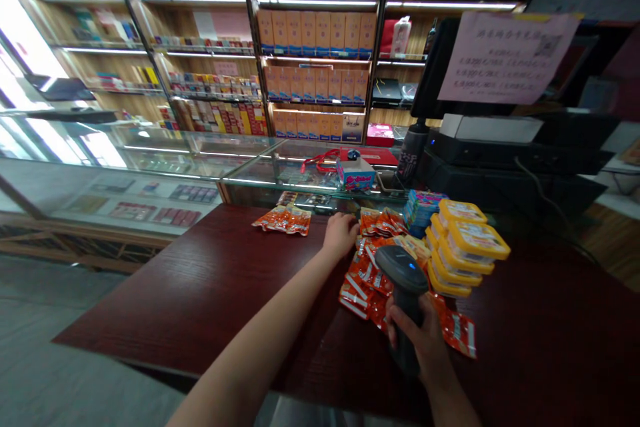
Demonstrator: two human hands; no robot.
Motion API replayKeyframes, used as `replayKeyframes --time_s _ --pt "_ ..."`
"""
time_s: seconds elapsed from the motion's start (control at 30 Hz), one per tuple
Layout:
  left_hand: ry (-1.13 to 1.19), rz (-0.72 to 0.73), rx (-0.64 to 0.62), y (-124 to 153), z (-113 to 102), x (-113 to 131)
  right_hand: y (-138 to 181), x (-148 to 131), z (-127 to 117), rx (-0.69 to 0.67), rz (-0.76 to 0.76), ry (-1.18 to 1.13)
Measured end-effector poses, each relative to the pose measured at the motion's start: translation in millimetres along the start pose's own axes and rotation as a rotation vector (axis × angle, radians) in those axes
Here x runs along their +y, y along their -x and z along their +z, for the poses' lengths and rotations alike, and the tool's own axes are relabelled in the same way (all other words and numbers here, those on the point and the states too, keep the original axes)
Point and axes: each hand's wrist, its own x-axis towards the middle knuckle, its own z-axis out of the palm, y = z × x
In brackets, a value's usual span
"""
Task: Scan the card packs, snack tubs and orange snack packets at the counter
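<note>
My right hand (423, 340) is closed round the handle of a dark barcode scanner (403, 273), whose head points at a heap of orange-red snack packets (367, 273) on the dark red wooden counter (210, 287). My left hand (340, 235) reaches across the counter and rests, fingers curled, at the far left edge of that heap. Whether it grips a packet is hidden by the hand itself. A smaller group of orange packets (283, 219) lies apart to the left of my left hand.
Yellow-lidded tubs (467, 247) are stacked right of the heap, with a blue box stack (420, 207) behind. A black till with screen and pink paper notice (505, 57) stands at the right. Glass display cases (165, 167) and stocked shelves (315, 47) lie beyond.
</note>
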Motion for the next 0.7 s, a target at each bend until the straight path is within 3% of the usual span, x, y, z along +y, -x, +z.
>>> replayKeyframes --time_s 0.13,0.3,0.47,0.7 --pt "0.010 -0.175 0.003 -16 10 19 -1 2 -1 0.018 -0.004 0.003" --pt "0.115 -0.406 -0.080 -29 25 22 0 2 1 0.031 -0.011 -0.011" --pt "0.554 -0.527 -0.013 -31 33 18 1 1 2 0.036 -0.008 0.002" --pt "1.073 -0.508 0.139 -3 8 -2 2 -2 4 0.005 -0.004 -0.006"
